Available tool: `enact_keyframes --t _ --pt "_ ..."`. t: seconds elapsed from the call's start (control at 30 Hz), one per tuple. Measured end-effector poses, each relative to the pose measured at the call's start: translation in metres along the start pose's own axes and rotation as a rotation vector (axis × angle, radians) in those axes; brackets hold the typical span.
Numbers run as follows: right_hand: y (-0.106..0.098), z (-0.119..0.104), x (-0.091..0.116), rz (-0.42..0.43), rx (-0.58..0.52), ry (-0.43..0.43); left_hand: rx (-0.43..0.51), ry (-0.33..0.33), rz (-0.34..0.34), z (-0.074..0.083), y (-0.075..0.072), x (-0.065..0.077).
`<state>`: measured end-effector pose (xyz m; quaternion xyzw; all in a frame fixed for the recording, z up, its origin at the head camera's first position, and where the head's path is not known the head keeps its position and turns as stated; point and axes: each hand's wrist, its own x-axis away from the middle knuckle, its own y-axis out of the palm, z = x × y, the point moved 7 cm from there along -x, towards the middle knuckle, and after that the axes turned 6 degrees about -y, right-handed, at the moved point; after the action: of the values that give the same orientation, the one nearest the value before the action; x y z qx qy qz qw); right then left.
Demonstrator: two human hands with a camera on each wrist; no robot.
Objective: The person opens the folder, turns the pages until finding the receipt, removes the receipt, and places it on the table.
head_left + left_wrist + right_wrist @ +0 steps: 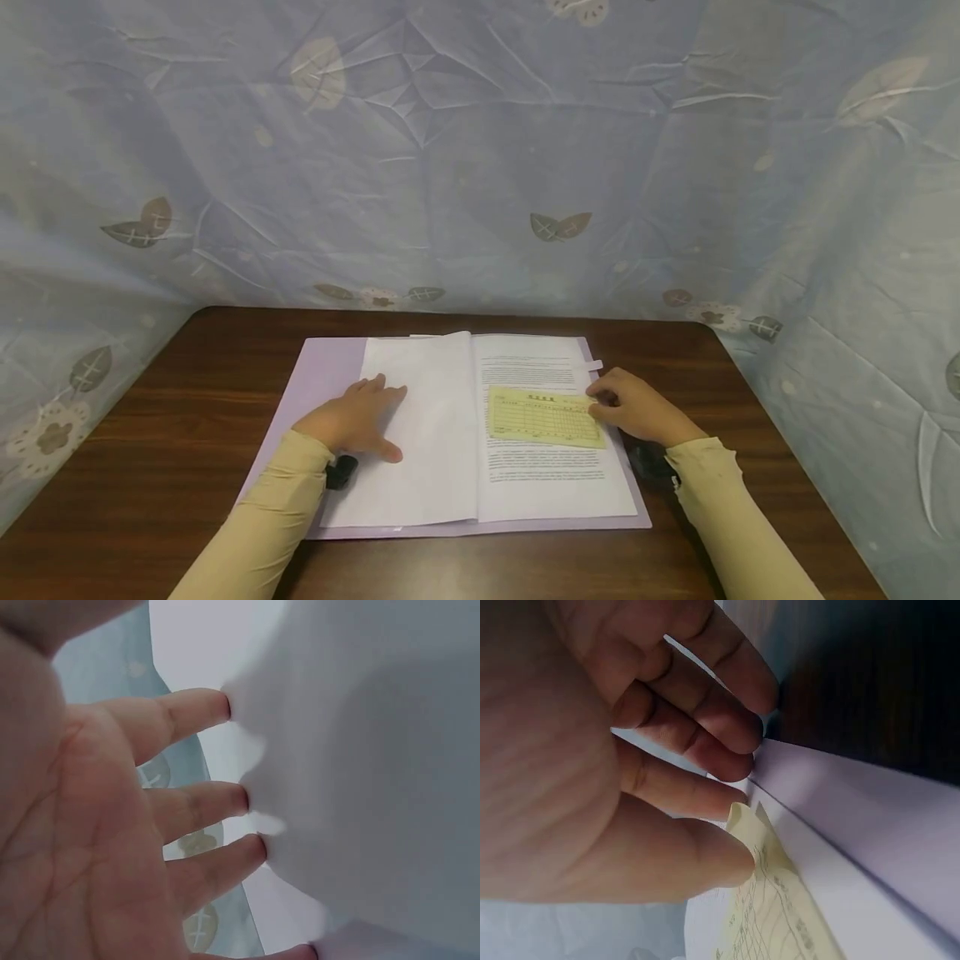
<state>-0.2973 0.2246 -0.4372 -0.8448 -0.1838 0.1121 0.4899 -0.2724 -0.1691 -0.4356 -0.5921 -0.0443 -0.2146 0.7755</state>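
A light purple folder (322, 367) lies open on the table with white sheets in it. My left hand (360, 421) is spread over the blank left page (435, 433); its fingertips (238, 796) press on the paper in the left wrist view. On the printed right page (543, 500) lies a yellow slip (540, 417) with a ruled table. The right hand (633, 404) pinches the slip's right edge between thumb and index finger. In the right wrist view that edge of the slip (776, 892) curls up at the thumb, and the other fingers lie by the folder's edge.
The folder rests on a dark brown wooden table (180, 433). A small white tab (594, 365) sticks out at the folder's right side, just beyond the right hand. A pale patterned cloth (480, 167) hangs behind the table and along its sides.
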Motion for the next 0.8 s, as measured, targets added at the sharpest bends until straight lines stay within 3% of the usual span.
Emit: enact_keyframes --t 0.47,0.8 --pt "0.0014 0.0016 -0.0002 0.005 -0.021 0.047 0.032 0.018 -0.021 0.0024 -0.0046 0.0030" --pt "0.0030 0.0009 -0.0012 0.006 -0.040 0.031 0.052 0.033 -0.029 -0.0001 -0.0045 0.0041"
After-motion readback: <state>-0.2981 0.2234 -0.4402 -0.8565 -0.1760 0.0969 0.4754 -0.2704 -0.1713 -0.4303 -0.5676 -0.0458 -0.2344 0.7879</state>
